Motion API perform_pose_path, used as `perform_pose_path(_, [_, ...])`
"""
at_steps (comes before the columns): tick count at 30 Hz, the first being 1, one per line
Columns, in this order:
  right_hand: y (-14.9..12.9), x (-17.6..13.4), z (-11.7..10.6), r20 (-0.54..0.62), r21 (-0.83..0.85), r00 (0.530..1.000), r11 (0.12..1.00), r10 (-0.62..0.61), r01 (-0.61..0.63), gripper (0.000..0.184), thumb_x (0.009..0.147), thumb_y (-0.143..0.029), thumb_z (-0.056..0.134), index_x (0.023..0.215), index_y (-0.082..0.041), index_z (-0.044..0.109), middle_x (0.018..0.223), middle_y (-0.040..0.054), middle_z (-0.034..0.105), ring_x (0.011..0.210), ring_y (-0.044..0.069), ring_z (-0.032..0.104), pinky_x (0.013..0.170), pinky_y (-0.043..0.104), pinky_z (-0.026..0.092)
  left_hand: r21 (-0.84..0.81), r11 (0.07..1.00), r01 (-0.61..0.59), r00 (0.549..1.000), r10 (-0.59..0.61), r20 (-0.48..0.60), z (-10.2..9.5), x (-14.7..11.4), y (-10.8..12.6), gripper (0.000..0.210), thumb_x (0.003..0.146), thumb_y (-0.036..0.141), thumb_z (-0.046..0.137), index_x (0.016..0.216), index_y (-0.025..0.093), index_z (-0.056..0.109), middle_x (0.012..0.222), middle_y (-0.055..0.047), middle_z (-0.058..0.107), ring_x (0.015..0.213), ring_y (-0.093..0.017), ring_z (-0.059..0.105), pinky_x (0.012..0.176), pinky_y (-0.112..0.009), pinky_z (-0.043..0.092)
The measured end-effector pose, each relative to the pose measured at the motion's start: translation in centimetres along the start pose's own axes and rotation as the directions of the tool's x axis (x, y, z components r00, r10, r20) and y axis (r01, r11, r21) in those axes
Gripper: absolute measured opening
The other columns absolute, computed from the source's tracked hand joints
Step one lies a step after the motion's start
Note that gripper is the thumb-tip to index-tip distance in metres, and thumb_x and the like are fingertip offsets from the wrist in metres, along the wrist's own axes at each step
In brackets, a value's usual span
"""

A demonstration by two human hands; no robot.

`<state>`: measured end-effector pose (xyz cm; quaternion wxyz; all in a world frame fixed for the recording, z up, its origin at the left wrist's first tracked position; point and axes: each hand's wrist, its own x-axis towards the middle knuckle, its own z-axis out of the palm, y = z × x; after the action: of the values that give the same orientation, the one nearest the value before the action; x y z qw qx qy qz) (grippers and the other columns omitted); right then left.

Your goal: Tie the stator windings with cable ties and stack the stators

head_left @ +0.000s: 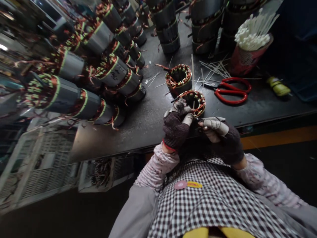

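Observation:
A motor stator [202, 103] with copper windings stands upright at the table's front edge. My left hand [176, 127], in a dark knit glove with taped fingertips, is closed on its left rim. My right hand [219, 134], gloved and taped likewise, has its fingers pinched together just off the stator's front right side. A small end shows at those fingertips, too small to name. Touching or close behind is a second wound stator [178, 81], with copper leads sticking out to its left. A thin white stick [193, 72] rises between the two.
Red-handled scissors [232, 91] lie to the right, near loose white sticks [216, 68]. Beyond them stand a red can [244, 59] full of white sticks and a yellow-wrapped spool [279, 86]. Stacked stators [114, 76] crowd the left and back. Plastic crates [46, 158] sit below left.

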<state>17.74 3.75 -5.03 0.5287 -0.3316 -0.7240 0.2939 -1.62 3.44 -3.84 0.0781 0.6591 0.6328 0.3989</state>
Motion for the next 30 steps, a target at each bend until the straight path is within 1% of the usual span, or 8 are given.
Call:
perform_pose_path(3, [-0.4, 1.1, -0.7, 0.048, 0.134, 0.971, 0.962, 0.235, -0.239, 0.012, 0.107, -0.038, 0.081, 0.114, -0.028, 0.085, 0.101, 0.0027, 0.089, 0.087, 0.023, 0.085, 0.082, 0.04, 0.074, -0.052, 0.999, -0.007, 0.998, 0.005, -0.055, 0.3, 0.2, 0.0, 0.009, 0.111, 0.026, 0.076, 0.115, 0.024, 0.085, 0.119, -0.007, 0.091, 0.119, -0.025, 0.085, 0.114, -0.045, 0.07])
perform_pose_path(5, [-0.8, 1.9, -1.1, 0.078, 0.181, 0.954, 0.937, 0.289, -0.298, 0.015, 0.105, -0.042, 0.084, 0.111, -0.028, 0.084, 0.099, 0.0016, 0.088, 0.084, 0.022, 0.084, 0.079, 0.037, 0.073, -0.037, 0.997, -0.066, 0.995, 0.063, -0.072, 0.3, 0.3, -0.3, 0.007, 0.109, 0.027, 0.081, 0.104, 0.025, 0.086, 0.108, -0.005, 0.091, 0.116, -0.026, 0.085, 0.115, -0.049, 0.069])
perform_pose_path(9, [-1.1, 3.5, -1.3, 0.108, 0.099, 0.976, 0.974, 0.191, -0.202, 0.011, 0.104, -0.036, 0.084, 0.111, -0.028, 0.087, 0.107, 0.004, 0.09, 0.098, 0.025, 0.086, 0.093, 0.042, 0.074, -0.021, 0.991, -0.132, 0.987, 0.13, -0.097, 0.2, 0.2, -0.6, 0.007, 0.107, 0.028, 0.082, 0.104, 0.025, 0.088, 0.106, -0.005, 0.091, 0.116, -0.027, 0.085, 0.114, -0.051, 0.069])
perform_pose_path(15, [-0.7, 4.7, -0.6, 0.15, -0.103, 0.963, 0.973, 0.222, -0.208, 0.016, 0.105, -0.038, 0.078, 0.11, -0.026, 0.086, 0.104, 0.0069, 0.09, 0.094, 0.027, 0.085, 0.089, 0.042, 0.073, -0.026, 0.987, -0.156, 0.984, 0.152, -0.094, -0.2, 0.2, -0.6, 0.009, 0.107, 0.031, 0.083, 0.107, 0.025, 0.09, 0.108, -0.005, 0.092, 0.116, -0.027, 0.085, 0.112, -0.05, 0.068])
perform_pose_path(21, [-1.7, 4.2, -0.9, 0.098, -0.034, 0.982, 0.987, 0.16, -0.157, 0.01, 0.107, -0.034, 0.079, 0.111, -0.027, 0.085, 0.107, 0.0062, 0.088, 0.098, 0.025, 0.085, 0.094, 0.041, 0.072, -0.072, 0.967, -0.245, 0.96, 0.231, -0.16, -0.6, 0.5, -0.2, 0.017, 0.112, 0.031, 0.076, 0.104, 0.022, 0.088, 0.103, -0.006, 0.091, 0.112, -0.025, 0.086, 0.108, -0.044, 0.068])
perform_pose_path(23, [-1.5, 4.4, -0.8, 0.105, -0.054, 0.978, 0.983, 0.18, -0.175, 0.011, 0.106, -0.034, 0.079, 0.11, -0.027, 0.085, 0.107, 0.0067, 0.088, 0.099, 0.026, 0.085, 0.096, 0.043, 0.071, -0.059, 0.967, -0.248, 0.961, 0.238, -0.144, -0.5, 0.6, -0.3, 0.017, 0.111, 0.031, 0.076, 0.103, 0.022, 0.088, 0.102, -0.005, 0.091, 0.11, -0.025, 0.086, 0.108, -0.045, 0.068])
perform_pose_path(26, [-1.4, 4.7, -0.7, 0.157, -0.103, 0.95, 0.961, 0.271, -0.257, 0.012, 0.102, -0.035, 0.079, 0.107, -0.025, 0.085, 0.105, 0.0072, 0.088, 0.098, 0.027, 0.085, 0.096, 0.044, 0.07, -0.051, 0.968, -0.244, 0.963, 0.235, -0.132, -0.5, 0.6, -0.4, 0.013, 0.108, 0.03, 0.079, 0.103, 0.023, 0.089, 0.102, -0.004, 0.092, 0.109, -0.026, 0.086, 0.108, -0.046, 0.068])
perform_pose_path(30, [-2.1, 4.5, -1.2, 0.139, -0.023, 0.936, 0.946, 0.323, -0.323, 0.013, 0.103, -0.038, 0.08, 0.106, -0.026, 0.085, 0.107, 0.0067, 0.088, 0.1, 0.026, 0.083, 0.097, 0.043, 0.068, -0.068, 0.975, -0.211, 0.973, 0.203, -0.109, -0.4, 0.5, -0.5, 0.008, 0.106, 0.03, 0.083, 0.106, 0.024, 0.089, 0.104, -0.004, 0.092, 0.112, -0.026, 0.085, 0.111, -0.048, 0.066])
